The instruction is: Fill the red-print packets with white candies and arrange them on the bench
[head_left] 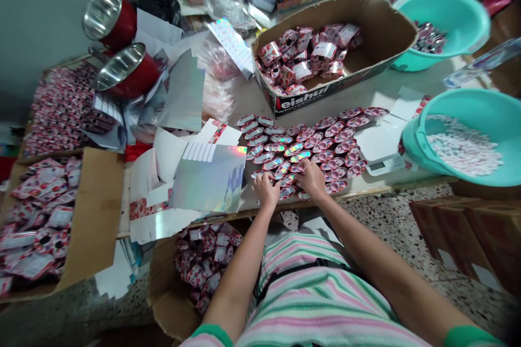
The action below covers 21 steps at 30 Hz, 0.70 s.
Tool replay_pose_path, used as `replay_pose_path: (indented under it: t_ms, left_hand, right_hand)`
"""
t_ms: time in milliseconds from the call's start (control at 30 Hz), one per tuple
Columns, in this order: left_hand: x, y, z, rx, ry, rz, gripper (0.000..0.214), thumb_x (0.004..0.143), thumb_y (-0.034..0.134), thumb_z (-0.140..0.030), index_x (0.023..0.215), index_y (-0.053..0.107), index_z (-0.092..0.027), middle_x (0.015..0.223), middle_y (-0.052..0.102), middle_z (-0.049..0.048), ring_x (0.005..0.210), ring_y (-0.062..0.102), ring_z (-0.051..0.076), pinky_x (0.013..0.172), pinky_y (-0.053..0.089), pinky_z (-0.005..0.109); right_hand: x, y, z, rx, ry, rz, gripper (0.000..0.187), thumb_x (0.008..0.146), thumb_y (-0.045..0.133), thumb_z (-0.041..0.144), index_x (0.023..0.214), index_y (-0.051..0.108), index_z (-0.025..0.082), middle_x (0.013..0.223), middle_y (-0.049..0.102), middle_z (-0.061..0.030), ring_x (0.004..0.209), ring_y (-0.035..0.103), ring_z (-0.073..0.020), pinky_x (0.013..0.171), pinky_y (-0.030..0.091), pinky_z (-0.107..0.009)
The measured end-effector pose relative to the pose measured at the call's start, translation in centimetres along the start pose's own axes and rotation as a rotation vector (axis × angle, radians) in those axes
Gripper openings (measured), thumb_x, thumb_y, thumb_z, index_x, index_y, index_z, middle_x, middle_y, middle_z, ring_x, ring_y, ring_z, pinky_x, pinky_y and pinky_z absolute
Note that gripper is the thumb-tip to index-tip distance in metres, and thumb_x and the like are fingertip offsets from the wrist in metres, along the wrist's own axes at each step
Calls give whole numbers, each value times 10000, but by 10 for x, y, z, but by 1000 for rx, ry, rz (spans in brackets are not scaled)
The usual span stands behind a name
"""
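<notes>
Small red-and-white printed packs stand close together in slanting rows on the table. Packs on the left have shiny silver oval tops (274,164); those on the right show pinkish, hollow-looking tops (345,134). My left hand (266,190) is at the near left corner of the rows, its fingers bent down against the packs. Just right of it, my right hand (312,180) has its fingers drawn together at a silver-topped pack. Whatever either hand's fingertips grip is too small or hidden to make out. Left of my hands lies a rainbow-silver sheet (211,181) with white oval gaps along its top.
Behind the rows is a cardboard box (382,27) of printed packs. Turquoise basins, one with white pieces (423,130), one with shiny pieces (478,27), stand right, near a white scale (380,146). Red pots (140,73) and a packed carton (91,211) are left; another carton (171,303) sits below.
</notes>
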<state>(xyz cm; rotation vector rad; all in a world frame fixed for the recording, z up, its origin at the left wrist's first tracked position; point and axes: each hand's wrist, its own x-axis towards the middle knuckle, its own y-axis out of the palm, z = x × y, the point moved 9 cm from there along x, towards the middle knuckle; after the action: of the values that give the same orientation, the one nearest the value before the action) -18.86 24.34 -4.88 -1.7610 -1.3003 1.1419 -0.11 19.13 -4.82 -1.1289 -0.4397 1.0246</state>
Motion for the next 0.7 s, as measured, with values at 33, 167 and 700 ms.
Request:
replay_pose_path:
  t_ms: [33,167,700]
  left_hand:
    - [0,-1,1,-26,13,-1,224,708,724,-287,841,551,-234,989,577,43,1039,500,242,881,359,344]
    - [-2,-15,12,-148,69,-51,123,737,649,-217,810,551,-213,909,614,35,939,544,206,884,378,315]
    - [5,-206,221,-2,-134,-593,152,831,483,-267,941,558,-194,1024,637,95,1045,558,242,980,392,354]
  right_hand:
    - [-2,1,1,12,4,0,243,751,573,208,990,528,204,930,554,-62,850,528,-208,699,348,-289]
    - [-7,9,-1,125,57,-1,212,747,537,169,958,533,195,951,570,-73,859,528,-199,701,357,-285]
    - [-73,-31,-107,624,358,-334,490,753,434,606,942,567,173,860,609,-85,790,562,-244,746,423,-372]
